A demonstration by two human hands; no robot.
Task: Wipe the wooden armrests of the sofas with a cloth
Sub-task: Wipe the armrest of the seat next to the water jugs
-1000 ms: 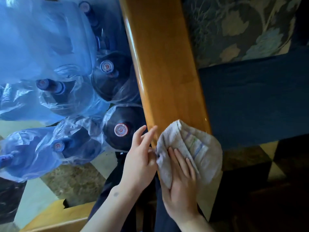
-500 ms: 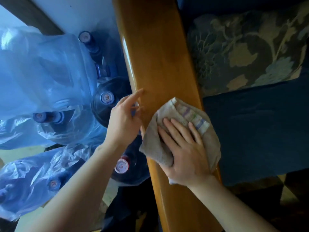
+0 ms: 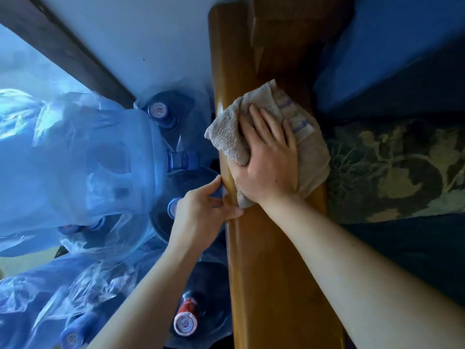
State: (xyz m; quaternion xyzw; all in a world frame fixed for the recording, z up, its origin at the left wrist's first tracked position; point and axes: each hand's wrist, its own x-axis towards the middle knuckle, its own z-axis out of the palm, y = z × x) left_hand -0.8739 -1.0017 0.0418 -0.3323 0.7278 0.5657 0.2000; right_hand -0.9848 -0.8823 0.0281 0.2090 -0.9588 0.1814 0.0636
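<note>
A glossy wooden armrest runs from the bottom of the view up to the wall. A beige terry cloth with faint stripes lies folded across its far half. My right hand presses flat on the cloth, fingers spread, thumb curled under the cloth's left edge. My left hand rests against the armrest's left edge just below the cloth, thumb on the wood, fingers loosely apart and holding nothing.
Left of the armrest stand several large blue water bottles wrapped in clear plastic. A white wall with a dark frame is behind. To the right are a blue sofa seat and a floral cushion.
My right hand has slid the cloth along the armrest from its near end toward the wall. My left hand has followed along the left edge.
</note>
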